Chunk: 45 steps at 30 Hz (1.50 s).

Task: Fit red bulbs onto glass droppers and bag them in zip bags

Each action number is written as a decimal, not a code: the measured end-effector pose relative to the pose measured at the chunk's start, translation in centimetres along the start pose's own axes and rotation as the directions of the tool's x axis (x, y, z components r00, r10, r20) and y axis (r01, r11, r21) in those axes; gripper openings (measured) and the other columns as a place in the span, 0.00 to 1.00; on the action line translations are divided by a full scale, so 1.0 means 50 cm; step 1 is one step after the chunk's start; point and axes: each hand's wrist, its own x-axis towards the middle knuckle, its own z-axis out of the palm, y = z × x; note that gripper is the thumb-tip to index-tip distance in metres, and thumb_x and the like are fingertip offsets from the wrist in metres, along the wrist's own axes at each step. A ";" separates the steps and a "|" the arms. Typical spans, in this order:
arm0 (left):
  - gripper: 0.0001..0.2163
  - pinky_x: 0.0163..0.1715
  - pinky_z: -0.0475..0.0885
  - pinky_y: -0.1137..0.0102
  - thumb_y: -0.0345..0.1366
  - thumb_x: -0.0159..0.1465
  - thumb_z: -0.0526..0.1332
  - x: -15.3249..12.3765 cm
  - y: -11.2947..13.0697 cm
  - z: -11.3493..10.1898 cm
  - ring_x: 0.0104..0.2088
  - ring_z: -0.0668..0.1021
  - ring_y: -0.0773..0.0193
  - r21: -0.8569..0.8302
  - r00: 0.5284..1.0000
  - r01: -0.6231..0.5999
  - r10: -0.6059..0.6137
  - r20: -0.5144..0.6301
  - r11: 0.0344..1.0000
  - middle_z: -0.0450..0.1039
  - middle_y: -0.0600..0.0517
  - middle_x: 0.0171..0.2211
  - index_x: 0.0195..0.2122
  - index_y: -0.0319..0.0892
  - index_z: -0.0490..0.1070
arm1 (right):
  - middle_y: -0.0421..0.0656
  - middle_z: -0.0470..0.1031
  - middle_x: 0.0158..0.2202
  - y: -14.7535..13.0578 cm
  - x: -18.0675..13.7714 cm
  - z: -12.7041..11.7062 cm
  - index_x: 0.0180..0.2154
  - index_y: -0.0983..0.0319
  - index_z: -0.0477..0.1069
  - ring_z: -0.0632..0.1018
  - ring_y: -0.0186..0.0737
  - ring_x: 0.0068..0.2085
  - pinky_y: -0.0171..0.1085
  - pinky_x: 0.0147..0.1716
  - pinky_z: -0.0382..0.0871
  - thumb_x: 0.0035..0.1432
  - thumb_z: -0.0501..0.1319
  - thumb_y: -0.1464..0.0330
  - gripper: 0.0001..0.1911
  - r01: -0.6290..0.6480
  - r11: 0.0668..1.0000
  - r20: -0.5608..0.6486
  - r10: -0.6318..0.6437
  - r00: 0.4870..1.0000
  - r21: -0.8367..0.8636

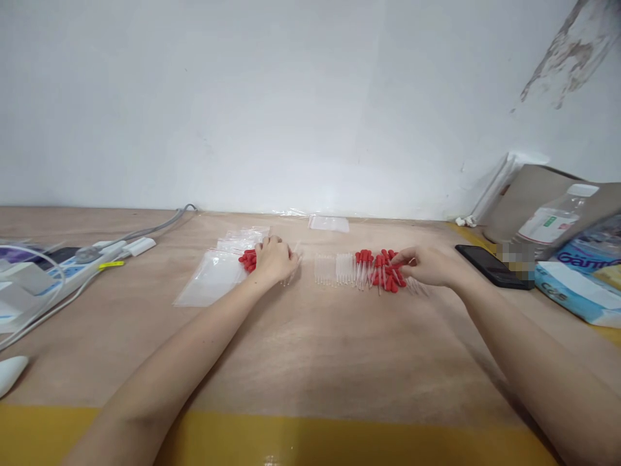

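My left hand (275, 260) is closed over a bunch of droppers, whose red bulbs (248, 261) poke out on its left and whose clear tubes (293, 264) show on its right. Beneath and beside it lie clear plastic bags (208, 278). At the right-hand pile of red-bulbed droppers (388, 281), my right hand (427, 265) has thumb and fingers pinched together on a red dropper; its exact grip is partly hidden. Between the hands, clear tubes (326, 268) lie side by side in a row that runs up to the red bulbs.
A power strip (80, 268) with cables lies at the left, near a white rounded object (12, 374). To the right are a black phone (490, 265), a tissue pack (577, 294) and a plastic bottle (553, 220). A small clear bag (330, 224) lies by the wall.
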 end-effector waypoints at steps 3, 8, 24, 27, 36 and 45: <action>0.08 0.37 0.64 0.65 0.34 0.60 0.51 -0.015 0.007 -0.011 0.37 0.71 0.58 -0.166 0.982 -0.186 0.177 -0.068 0.968 0.69 0.46 0.34 0.30 0.38 0.68 | 0.41 0.75 0.24 -0.021 -0.008 -0.005 0.31 0.62 0.74 0.74 0.35 0.25 0.32 0.24 0.65 0.44 0.60 0.70 0.09 0.016 0.996 -0.142 -0.003 0.990 0.092; 0.08 0.31 0.65 0.70 0.36 0.65 0.48 -0.080 -0.001 0.005 0.32 0.72 0.63 -0.308 0.919 -0.390 0.386 -0.077 0.868 0.70 0.50 0.33 0.38 0.41 0.65 | 0.42 0.73 0.22 -0.084 -0.013 0.071 0.35 0.63 0.71 0.72 0.34 0.22 0.32 0.20 0.64 0.47 0.61 0.60 0.15 0.119 0.909 -0.322 0.018 0.947 0.400; 0.10 0.35 0.66 0.67 0.29 0.63 0.51 -0.125 -0.013 0.034 0.33 0.74 0.64 -0.272 0.784 -0.616 0.540 -0.306 0.740 0.74 0.49 0.33 0.41 0.40 0.70 | 0.43 0.72 0.29 -0.164 -0.025 0.245 0.35 0.62 0.71 0.71 0.35 0.30 0.34 0.29 0.66 0.55 0.56 0.67 0.08 0.424 0.825 -0.454 -0.236 0.859 0.374; 0.14 0.35 0.66 0.67 0.25 0.62 0.48 -0.125 -0.017 0.029 0.33 0.74 0.64 -0.257 0.759 -0.650 0.596 -0.261 0.715 0.74 0.48 0.32 0.43 0.40 0.70 | 0.43 0.74 0.31 -0.160 -0.024 0.248 0.34 0.61 0.71 0.73 0.36 0.32 0.35 0.32 0.67 0.54 0.56 0.66 0.08 0.387 0.819 -0.406 -0.211 0.889 0.423; 0.18 0.35 0.66 0.67 0.23 0.60 0.45 -0.124 -0.028 0.023 0.33 0.73 0.64 -0.132 0.676 -0.737 0.717 -0.169 0.663 0.72 0.49 0.31 0.45 0.41 0.69 | 0.41 0.75 0.30 -0.159 -0.035 0.236 0.33 0.60 0.71 0.74 0.36 0.32 0.35 0.32 0.66 0.55 0.56 0.67 0.06 0.434 0.837 -0.327 -0.329 0.886 0.333; 0.14 0.35 0.66 0.68 0.26 0.63 0.47 -0.131 -0.025 0.055 0.31 0.72 0.64 -0.109 0.636 -0.767 0.729 -0.252 0.632 0.71 0.49 0.29 0.43 0.41 0.68 | 0.42 0.73 0.29 -0.168 -0.042 0.231 0.34 0.61 0.70 0.72 0.35 0.30 0.34 0.31 0.65 0.56 0.55 0.68 0.07 0.490 0.841 -0.277 -0.426 0.861 0.229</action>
